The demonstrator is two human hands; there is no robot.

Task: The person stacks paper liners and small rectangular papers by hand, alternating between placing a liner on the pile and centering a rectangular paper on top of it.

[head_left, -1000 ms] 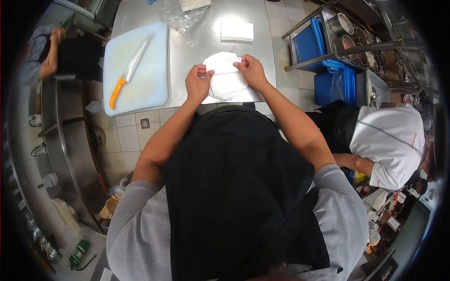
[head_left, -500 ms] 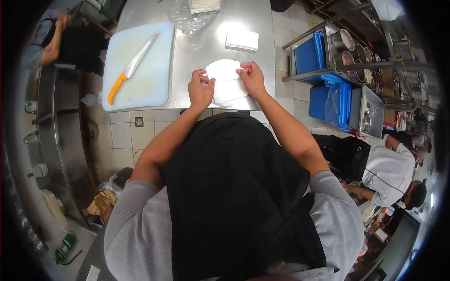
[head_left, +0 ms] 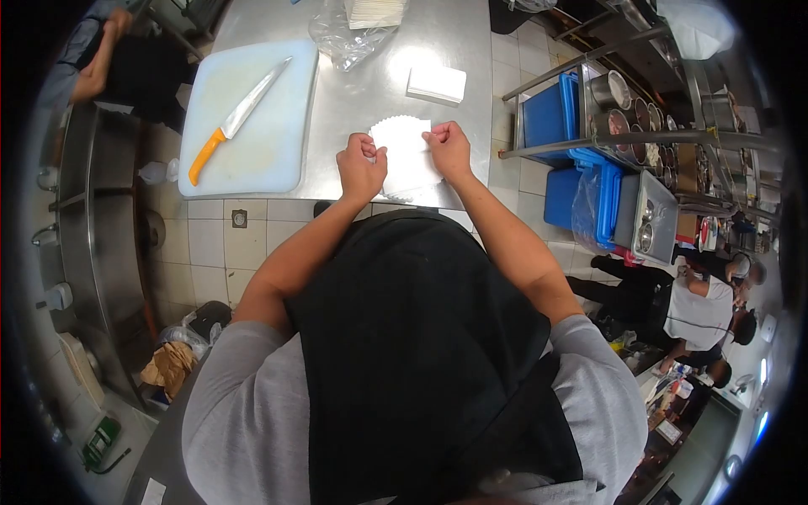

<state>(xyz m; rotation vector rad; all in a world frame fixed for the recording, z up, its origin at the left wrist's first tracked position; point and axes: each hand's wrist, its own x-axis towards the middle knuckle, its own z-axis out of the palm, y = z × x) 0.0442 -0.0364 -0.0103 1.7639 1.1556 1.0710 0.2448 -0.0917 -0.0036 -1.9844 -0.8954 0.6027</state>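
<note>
On the steel table lie white paper sheets point(head_left: 402, 160), fanned so that their far edge looks like a row of small teeth. My left hand point(head_left: 362, 171) is closed at the left side of the sheets, thumb and fingers pinched together on the edge. Opposite it, my right hand point(head_left: 449, 153) pinches the upper right edge between thumb and fingers. A neat white stack point(head_left: 437, 85) rests just beyond my right hand. Left of my hands, a knife point(head_left: 244, 119) with an orange handle lies across a white cutting board point(head_left: 290, 164).
A clear plastic bag point(head_left: 341, 46) with a pale stack point(head_left: 375, 12) sits at the table's far side. On the right stand a metal rack point(head_left: 614, 139) with pots and blue bins point(head_left: 581, 198). Co-workers point(head_left: 697, 311) stand farther right; another person's arm point(head_left: 97, 63) shows upper left.
A crosswise edge across the middle of the sheets no longer shows, and they look more even. Both hands keep their pinch. The view has shifted slightly, and co-workers at right have moved.
</note>
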